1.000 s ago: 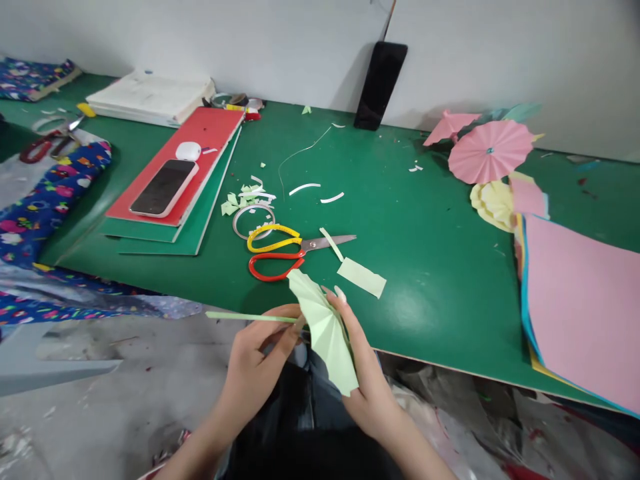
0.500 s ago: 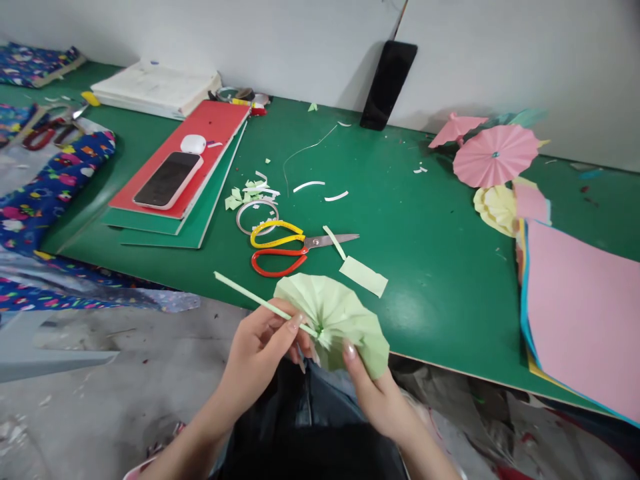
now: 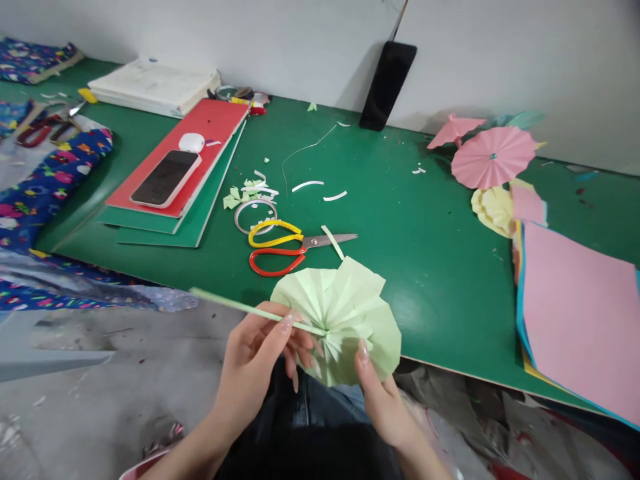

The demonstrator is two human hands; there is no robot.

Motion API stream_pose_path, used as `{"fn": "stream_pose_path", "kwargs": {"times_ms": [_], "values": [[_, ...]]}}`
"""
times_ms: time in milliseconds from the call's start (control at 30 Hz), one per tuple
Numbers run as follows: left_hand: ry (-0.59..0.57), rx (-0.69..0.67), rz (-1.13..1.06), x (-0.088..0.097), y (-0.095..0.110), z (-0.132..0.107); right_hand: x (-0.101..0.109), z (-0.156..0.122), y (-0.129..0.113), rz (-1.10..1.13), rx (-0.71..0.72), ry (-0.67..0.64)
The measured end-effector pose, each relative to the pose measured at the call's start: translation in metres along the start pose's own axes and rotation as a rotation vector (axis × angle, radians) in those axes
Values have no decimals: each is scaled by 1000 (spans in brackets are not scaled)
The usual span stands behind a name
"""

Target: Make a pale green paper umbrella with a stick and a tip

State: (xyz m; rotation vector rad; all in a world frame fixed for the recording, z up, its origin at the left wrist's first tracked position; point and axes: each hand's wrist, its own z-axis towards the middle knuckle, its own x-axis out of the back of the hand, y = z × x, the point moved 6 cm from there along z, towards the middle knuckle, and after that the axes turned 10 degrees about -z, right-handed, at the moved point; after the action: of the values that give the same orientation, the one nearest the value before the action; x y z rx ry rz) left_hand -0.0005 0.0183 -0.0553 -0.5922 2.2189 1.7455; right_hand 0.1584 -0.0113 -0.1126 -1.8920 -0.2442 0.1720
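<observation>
My left hand (image 3: pixel 267 347) pinches a thin green paper stick (image 3: pixel 235 305) between thumb and fingers. The stick's inner end meets the middle of a pleated light green paper umbrella (image 3: pixel 370 327), and its free end points up and left. My right hand (image 3: pixel 385 393) grips the umbrella's right rim, thumb on top and fingers mostly hidden beneath. Both hands are over my lap at the table's front edge. Just beyond the umbrella lie scissors (image 3: pixel 305 243) with one yellow and one red handle. A narrow green paper strip (image 3: pixel 333 242) crosses their blades.
On the green table (image 3: pixel 425 267) are a tape roll (image 3: pixel 256 217), paper scraps (image 3: pixel 245 193) and a phone (image 3: pixel 167 178) on red and green boards (image 3: pixel 210 133). Finished pink umbrellas (image 3: pixel 495 158) stand at right, behind stacked coloured paper (image 3: pixel 580 313). A black phone (image 3: pixel 389 87) leans on the wall.
The umbrella has opened flatter and turned more face-up, now covering the green paper piece near the scissors. My right hand shifted slightly right, and the stick's free end swung lower and left.
</observation>
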Motion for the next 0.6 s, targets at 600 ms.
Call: {"fn": "stream_pose_path", "kwargs": {"times_ms": [600], "values": [[7,-877,912,-25,28,-45,-2,-11,12,-118,130,55]]}}
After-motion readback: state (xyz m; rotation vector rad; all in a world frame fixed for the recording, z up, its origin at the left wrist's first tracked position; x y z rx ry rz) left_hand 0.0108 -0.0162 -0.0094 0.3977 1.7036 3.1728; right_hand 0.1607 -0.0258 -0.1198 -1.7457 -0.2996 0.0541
